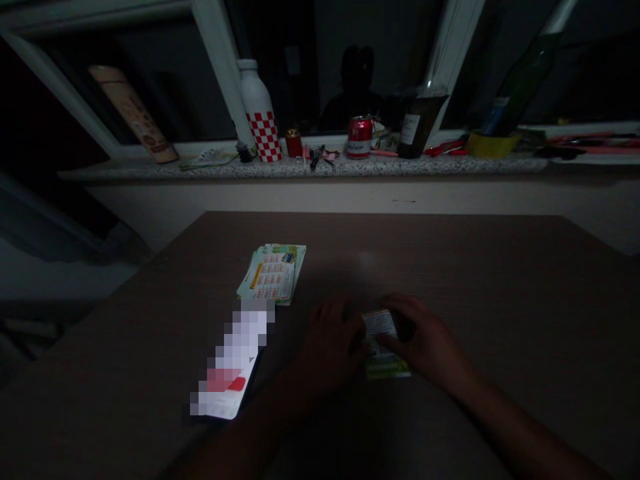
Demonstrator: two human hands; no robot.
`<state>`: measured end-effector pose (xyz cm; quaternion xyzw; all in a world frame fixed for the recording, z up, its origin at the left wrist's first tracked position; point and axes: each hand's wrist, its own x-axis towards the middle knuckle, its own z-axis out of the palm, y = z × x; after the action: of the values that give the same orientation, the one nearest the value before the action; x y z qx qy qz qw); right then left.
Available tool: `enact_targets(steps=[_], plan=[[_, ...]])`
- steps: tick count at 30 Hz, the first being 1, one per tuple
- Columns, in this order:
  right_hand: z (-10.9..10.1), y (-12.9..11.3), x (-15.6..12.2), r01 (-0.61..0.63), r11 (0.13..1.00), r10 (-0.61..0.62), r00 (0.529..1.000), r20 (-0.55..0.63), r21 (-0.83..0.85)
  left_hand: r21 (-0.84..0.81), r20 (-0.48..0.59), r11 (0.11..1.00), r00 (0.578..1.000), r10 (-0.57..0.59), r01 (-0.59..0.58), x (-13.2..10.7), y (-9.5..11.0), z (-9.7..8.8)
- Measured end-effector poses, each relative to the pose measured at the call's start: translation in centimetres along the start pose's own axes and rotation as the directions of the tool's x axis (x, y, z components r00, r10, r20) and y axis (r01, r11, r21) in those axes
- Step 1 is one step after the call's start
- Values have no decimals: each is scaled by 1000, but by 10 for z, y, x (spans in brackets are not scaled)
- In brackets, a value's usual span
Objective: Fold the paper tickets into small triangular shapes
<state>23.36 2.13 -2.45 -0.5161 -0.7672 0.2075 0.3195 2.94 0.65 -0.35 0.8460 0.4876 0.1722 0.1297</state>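
A small printed paper ticket (379, 325), with pale lines of text and a green lower strip, is between my two hands above the table. My left hand (336, 337) is closed at its left edge, dark and partly in shadow. My right hand (425, 337) grips the right side, the thumb lying across the printed face and the fingers behind. The lower green part shows beneath both hands. To the left lies a loose stack of similar printed tickets (273, 277) with rows of red marks.
A lit phone (235, 373), its screen blurred, lies left of my forearm on the brown table (450, 260). Along the stone windowsill (200, 171) stand a checkered bottle (260, 113), a tan flask (135, 113), a red can (359, 138), a lidded cup (419, 127) and a green bottle (525, 80).
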Motion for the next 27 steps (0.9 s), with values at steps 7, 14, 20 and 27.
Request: enact_targets(steps=[7,14,20,27], plan=[[-4,11,-2,-67,960,74,997,17,-271,-23,33,997,997,75,-75,-2,0,1],[-5,14,-3,-117,872,160,986,52,-475,-33,29,996,996,83,-82,-4,-3,5],[-4,19,-4,-114,854,173,983,70,-507,-55,38,996,997,69,-67,-4,-5,6],[-15,26,-3,-119,889,195,972,131,-442,-57,67,998,997,45,-41,-2,-3,2]])
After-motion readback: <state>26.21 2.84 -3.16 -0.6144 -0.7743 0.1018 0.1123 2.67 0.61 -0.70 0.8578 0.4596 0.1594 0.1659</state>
